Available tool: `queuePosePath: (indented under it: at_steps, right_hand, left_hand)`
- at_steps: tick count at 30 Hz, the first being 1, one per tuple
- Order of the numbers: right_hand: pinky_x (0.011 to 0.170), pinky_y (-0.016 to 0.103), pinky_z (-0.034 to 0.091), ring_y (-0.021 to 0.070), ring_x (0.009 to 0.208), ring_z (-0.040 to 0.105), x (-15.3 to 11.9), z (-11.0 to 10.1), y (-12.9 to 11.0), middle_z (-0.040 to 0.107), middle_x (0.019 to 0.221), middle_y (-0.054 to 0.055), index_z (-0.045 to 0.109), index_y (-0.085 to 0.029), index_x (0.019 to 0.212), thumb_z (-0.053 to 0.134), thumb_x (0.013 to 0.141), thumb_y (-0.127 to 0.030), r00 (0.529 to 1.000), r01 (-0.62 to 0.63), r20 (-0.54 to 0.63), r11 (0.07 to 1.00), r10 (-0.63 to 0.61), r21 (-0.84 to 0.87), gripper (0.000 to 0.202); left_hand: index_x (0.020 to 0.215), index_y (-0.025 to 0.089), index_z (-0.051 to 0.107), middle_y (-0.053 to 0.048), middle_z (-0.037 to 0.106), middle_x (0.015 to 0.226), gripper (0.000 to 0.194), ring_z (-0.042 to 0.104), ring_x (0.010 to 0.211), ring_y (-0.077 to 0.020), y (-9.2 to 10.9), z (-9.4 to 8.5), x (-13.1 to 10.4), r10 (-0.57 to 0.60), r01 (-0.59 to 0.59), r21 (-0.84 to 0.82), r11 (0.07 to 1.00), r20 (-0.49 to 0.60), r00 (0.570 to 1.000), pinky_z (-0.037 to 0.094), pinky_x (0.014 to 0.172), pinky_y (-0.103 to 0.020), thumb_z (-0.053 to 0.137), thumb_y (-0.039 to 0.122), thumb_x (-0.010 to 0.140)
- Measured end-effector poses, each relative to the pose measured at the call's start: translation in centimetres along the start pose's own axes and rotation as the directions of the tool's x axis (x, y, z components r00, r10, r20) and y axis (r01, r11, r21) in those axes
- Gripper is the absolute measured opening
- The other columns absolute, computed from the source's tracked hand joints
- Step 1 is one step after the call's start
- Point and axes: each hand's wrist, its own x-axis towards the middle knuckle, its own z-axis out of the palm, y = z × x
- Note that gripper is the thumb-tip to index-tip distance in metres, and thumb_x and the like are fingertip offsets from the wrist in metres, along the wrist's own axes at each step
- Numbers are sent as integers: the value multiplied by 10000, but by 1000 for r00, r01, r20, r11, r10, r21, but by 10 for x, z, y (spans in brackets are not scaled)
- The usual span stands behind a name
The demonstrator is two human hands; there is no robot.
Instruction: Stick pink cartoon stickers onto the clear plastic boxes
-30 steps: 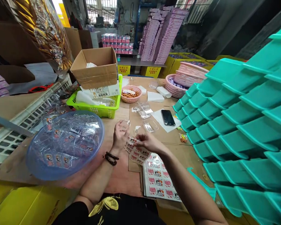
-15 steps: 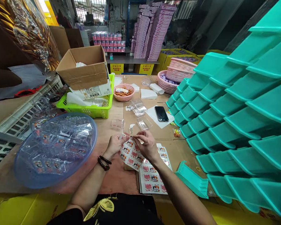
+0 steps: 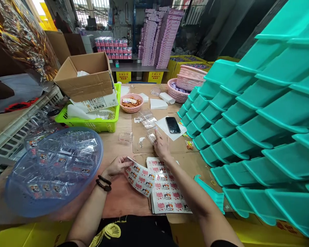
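Note:
My left hand [image 3: 117,166] is closed on the edge of a sticker sheet [image 3: 141,180] printed with cartoon cats and pink lettering, which curls down over the work surface. My right hand [image 3: 162,146] reaches forward with its index finger stretched out. Something small and pale shows at that fingertip; I cannot make out what. Beside the finger is a clear plastic box [image 3: 150,136], partly hidden by the hand. Under my right forearm lies a stack of similar sticker sheets [image 3: 161,196]. Another clear box [image 3: 125,137] sits to the left.
A blue basket [image 3: 100,154] at left holds clear boxes, some with stickers. Behind it are a green basket [image 3: 103,127] and a cardboard box [image 3: 84,85]. A pink basket [image 3: 130,109] of wrapped pieces and a phone [image 3: 173,125] lie ahead. Turquoise trays [image 3: 249,137] are stacked at right.
My right hand has left the sticker sheet and moved forward to the clear box. My left hand, still gripping the sheet, has lowered slightly leftward. The view has shifted a little.

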Motion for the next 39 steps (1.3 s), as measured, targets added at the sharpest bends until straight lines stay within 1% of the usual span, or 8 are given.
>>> queuePosePath:
  at_steps: [3,6,12,15,22,25,29,39]
  right_hand:
    - [981,460,450,228,886,666,-4,-6,-14,718,814,28,297,-178,1538,700,760,-262,990,-117,-15,884,139,452,880]
    - [812,333,530,164,735,662,-24,-16,-42,709,762,-32,184,-179,1561,830,633,-369,966,-187,80,450,245,873,1147]
    - [819,307,544,135,731,672,-74,-10,-103,748,831,-28,196,-216,1555,850,644,-333,953,-149,117,99,280,984,1127]
    - [882,341,527,151,809,673,-82,-10,-108,732,835,-17,260,-236,1540,797,717,-360,964,-132,82,188,252,973,991]
    - [931,393,464,218,1044,564,-73,-86,-76,584,1083,75,721,-231,849,760,755,-446,920,197,-392,857,6,476,237]
    - [764,326,473,186,883,582,-68,-120,-78,638,952,64,649,-202,750,714,810,-472,973,217,-51,831,-223,512,284]
    - [564,250,374,105,604,457,-59,-132,-90,553,669,-17,615,-170,772,695,806,-552,839,-31,448,794,-310,607,392]
    - [491,213,280,65,545,381,-42,-128,-103,495,616,-65,571,-175,756,766,734,-530,648,-211,654,732,-391,647,406]
  left_hand:
    - [613,127,689,-31,638,566,217,540,533,-112,0,-4,5,91,-91,-36,995,-2,996,417,547,-238,780,325,616]
    - [729,123,721,-28,618,572,347,394,404,-71,-1,12,14,77,-76,-55,996,17,997,298,420,-243,634,457,758]
    - [1350,174,552,-84,719,994,834,331,394,-20,5,79,29,216,-222,-39,974,-121,969,216,393,-230,660,714,723]
    - [1330,159,578,-120,702,1115,891,340,427,-12,15,89,27,294,-316,-77,945,-219,931,229,400,-223,710,728,657]
    - [1172,143,656,-149,682,1218,685,454,460,-24,41,59,10,270,-278,-33,960,-152,951,281,406,-196,770,591,668]
    - [1102,145,684,-142,715,1142,626,662,793,-153,44,50,7,254,-259,-63,964,-70,965,466,655,-221,841,527,631]
    - [1051,139,721,-119,735,1067,630,652,1031,-244,38,41,7,197,-198,1,980,101,975,439,947,-321,880,526,581]
    - [1071,127,741,-137,740,1024,734,648,1013,-285,27,31,11,145,-178,90,980,289,946,397,964,-368,803,664,575]
